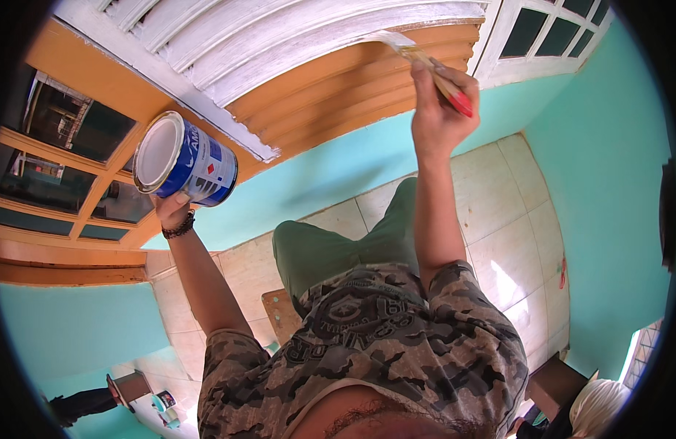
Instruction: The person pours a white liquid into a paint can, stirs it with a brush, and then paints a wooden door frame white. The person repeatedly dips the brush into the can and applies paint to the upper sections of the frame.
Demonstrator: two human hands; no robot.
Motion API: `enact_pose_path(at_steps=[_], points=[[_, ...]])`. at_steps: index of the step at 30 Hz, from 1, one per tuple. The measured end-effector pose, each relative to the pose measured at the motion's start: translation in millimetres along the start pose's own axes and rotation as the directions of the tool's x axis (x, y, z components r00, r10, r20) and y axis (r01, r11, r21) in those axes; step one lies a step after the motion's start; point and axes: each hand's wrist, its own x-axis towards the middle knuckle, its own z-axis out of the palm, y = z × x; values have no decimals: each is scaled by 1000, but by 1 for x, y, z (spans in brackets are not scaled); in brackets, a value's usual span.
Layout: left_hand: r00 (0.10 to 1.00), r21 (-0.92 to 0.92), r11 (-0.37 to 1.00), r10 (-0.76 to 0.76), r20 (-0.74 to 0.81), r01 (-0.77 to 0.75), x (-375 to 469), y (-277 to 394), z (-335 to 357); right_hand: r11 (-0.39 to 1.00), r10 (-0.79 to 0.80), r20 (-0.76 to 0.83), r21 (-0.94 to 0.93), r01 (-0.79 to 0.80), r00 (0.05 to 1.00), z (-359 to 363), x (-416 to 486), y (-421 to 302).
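Observation:
My left hand [173, 207] grips a blue metal paint can [209, 164] from below; the can tilts and shows white paint in its open top. In my right hand [442, 110] is a paintbrush [425, 63] with a pale wooden handle and a red end. Its white-coated bristles touch a louvered wooden panel [360, 82], at the line between white and orange slats. The upper slats are white, the lower ones orange-brown. White paint also covers the upright frame strip [228, 120] left of the slats, with a ragged lower end.
An orange glazed frame [91, 197] stands close to the can at left. White-framed panes [530, 38] are at upper right, above a turquoise wall [607, 164]. Under me are floor tiles [497, 192] and a wooden seat [280, 313]. Small containers [165, 403] lie at lower left.

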Motion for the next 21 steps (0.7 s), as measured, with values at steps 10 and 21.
enact_pose_path(at_steps=[10,21], points=[[1000,-75,997,4,18,-3,0,3,4,999,32,37,-3,-32,999,-6,7,-3],[1000,-78,997,3,-18,-4,-1,-1,0,998,-56,44,25,55,997,-10,6,-3]])
